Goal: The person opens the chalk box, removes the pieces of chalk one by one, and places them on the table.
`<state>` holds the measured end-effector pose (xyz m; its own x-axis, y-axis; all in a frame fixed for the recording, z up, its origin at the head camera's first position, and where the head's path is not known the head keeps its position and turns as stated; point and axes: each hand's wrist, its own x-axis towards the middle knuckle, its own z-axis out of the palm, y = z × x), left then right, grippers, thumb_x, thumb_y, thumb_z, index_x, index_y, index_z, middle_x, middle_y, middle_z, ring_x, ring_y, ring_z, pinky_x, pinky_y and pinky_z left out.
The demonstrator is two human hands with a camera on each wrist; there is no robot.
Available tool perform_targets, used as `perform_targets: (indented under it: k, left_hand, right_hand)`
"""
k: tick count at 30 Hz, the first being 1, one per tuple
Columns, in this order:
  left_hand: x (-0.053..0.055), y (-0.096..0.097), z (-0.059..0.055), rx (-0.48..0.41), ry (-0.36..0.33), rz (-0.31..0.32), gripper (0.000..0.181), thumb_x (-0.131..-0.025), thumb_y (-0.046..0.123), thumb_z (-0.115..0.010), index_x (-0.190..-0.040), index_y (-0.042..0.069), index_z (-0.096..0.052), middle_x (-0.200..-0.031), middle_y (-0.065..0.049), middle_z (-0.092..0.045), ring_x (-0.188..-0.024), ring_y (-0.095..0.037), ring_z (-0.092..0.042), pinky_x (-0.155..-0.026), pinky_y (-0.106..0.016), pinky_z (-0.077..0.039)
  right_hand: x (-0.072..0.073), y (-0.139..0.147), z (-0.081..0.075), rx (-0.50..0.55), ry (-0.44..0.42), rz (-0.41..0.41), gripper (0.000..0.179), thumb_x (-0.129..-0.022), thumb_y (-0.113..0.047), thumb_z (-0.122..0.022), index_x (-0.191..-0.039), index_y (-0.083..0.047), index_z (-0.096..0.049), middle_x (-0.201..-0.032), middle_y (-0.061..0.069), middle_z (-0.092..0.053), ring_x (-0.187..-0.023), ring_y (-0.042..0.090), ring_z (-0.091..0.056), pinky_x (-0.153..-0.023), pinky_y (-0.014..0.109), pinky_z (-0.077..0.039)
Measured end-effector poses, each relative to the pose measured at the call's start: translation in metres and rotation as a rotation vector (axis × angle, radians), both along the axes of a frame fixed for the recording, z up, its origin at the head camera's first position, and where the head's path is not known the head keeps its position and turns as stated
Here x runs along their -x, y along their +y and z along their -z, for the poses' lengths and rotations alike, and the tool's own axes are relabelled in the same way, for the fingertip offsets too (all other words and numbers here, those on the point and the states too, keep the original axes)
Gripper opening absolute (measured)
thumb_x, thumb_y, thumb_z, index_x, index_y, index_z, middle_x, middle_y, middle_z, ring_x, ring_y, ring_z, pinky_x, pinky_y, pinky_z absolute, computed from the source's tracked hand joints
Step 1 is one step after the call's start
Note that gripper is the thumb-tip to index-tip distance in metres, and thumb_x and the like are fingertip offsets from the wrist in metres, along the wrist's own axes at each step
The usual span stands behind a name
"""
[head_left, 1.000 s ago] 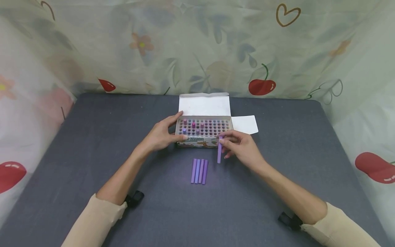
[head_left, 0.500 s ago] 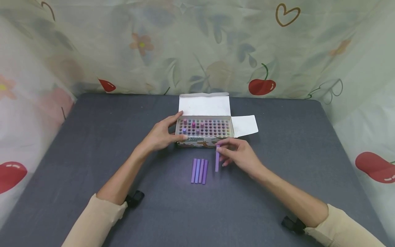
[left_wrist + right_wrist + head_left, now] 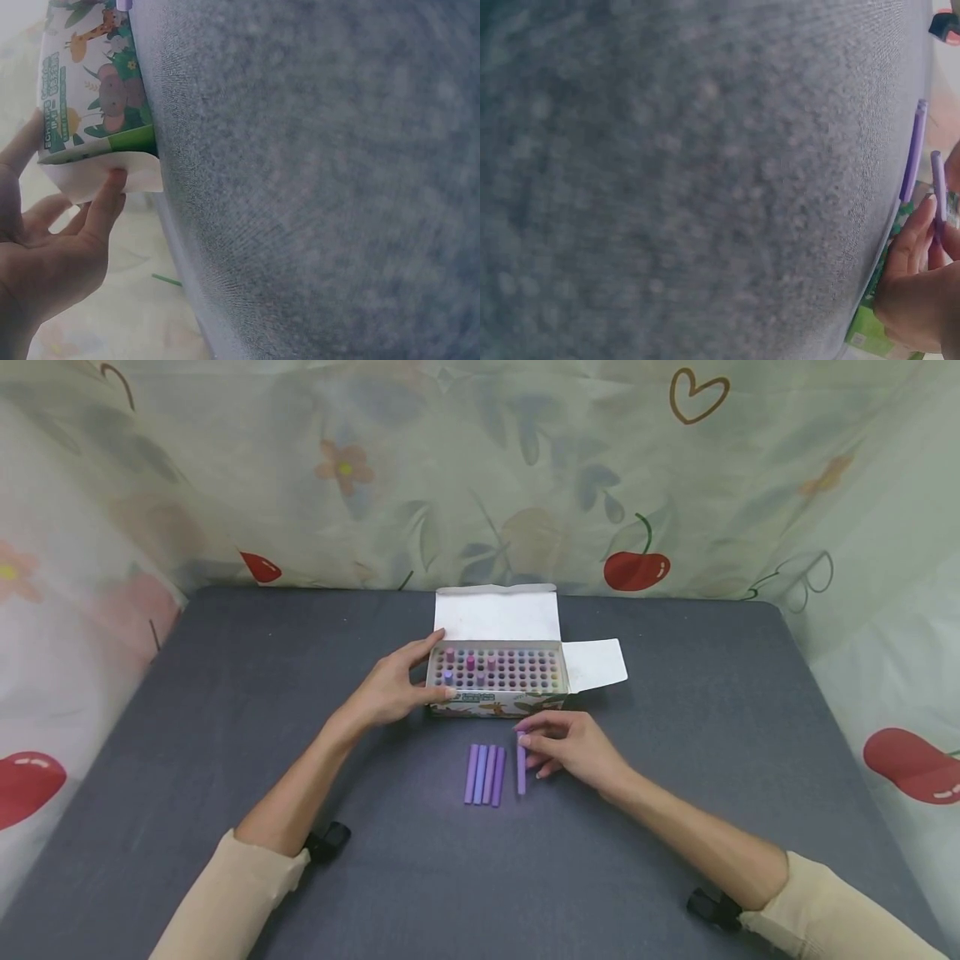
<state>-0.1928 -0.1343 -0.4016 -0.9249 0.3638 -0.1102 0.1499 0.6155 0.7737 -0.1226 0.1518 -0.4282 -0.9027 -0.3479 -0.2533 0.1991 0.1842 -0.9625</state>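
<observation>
My right hand (image 3: 576, 747) pinches a light purple chalk stick (image 3: 521, 770) by its upper end, beside a row of several purple chalk sticks (image 3: 485, 775) lying side by side on the table. The right wrist view also shows this held chalk (image 3: 939, 184) between thumb and fingers. My left hand (image 3: 396, 683) holds the left end of an opened cardboard chalk box (image 3: 498, 704), thumb at the front and index finger at the back corner. In the left wrist view, fingertips press its white end flap (image 3: 142, 171). Several pink and purple chalk ends poke from the box's holed insert.
The white box lid (image 3: 497, 617) stands raised behind the box, and a white side flap (image 3: 594, 662) sticks out to the right. A dark grey cloth covers the table (image 3: 360, 893). Patterned curtains (image 3: 465, 468) enclose the back and sides.
My right hand has moved from the box's front right corner toward me and left, bringing the chalk stick close to the row. The left hand and box have stayed put.
</observation>
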Motion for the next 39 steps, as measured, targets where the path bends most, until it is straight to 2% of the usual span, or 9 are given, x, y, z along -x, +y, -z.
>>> perform_targets:
  k: [7,16,27,39]
  left_hand:
    - [0.001,0.000,0.001,-0.005,0.003,0.000,0.092,-0.088,0.030,-0.078,-0.160,0.023,-0.022,-0.160,-0.013,-0.030,-0.145,-0.030,-0.030,-0.109,-0.050,-0.037]
    - [0.000,0.000,0.001,-0.007,0.002,0.000,0.092,-0.088,0.030,-0.078,-0.160,0.022,-0.021,-0.160,-0.012,-0.030,-0.146,-0.029,-0.029,-0.110,-0.049,-0.037]
    - [0.000,0.000,0.001,-0.001,0.004,-0.004,0.092,-0.088,0.030,-0.078,-0.160,0.022,-0.021,-0.160,-0.012,-0.030,-0.146,-0.029,-0.029,-0.111,-0.050,-0.035]
    - [0.002,0.000,0.002,0.004,0.004,-0.002,0.092,-0.088,0.030,-0.078,-0.160,0.023,-0.022,-0.160,-0.012,-0.030,-0.147,-0.029,-0.028,-0.111,-0.050,-0.034]
  right_hand:
    - [-0.001,-0.001,0.003,-0.012,-0.054,-0.010,0.031,-0.091,-0.010,-0.073,-0.119,0.003,-0.069,-0.097,0.017,-0.073,-0.077,0.025,-0.073,-0.066,0.041,-0.060]
    - [0.000,-0.002,0.008,-0.023,-0.103,-0.017,0.027,-0.091,-0.006,-0.071,-0.116,0.005,-0.068,-0.093,0.017,-0.073,-0.080,0.024,-0.073,-0.070,0.039,-0.060]
    - [0.000,0.000,0.010,-0.017,-0.105,-0.024,0.029,-0.091,-0.004,-0.070,-0.119,0.006,-0.069,-0.100,0.018,-0.073,-0.084,0.022,-0.073,-0.074,0.037,-0.059]
    - [0.002,0.000,0.011,-0.014,-0.125,-0.023,0.027,-0.091,-0.007,-0.072,-0.115,0.006,-0.071,-0.098,0.019,-0.074,-0.083,0.022,-0.074,-0.074,0.037,-0.059]
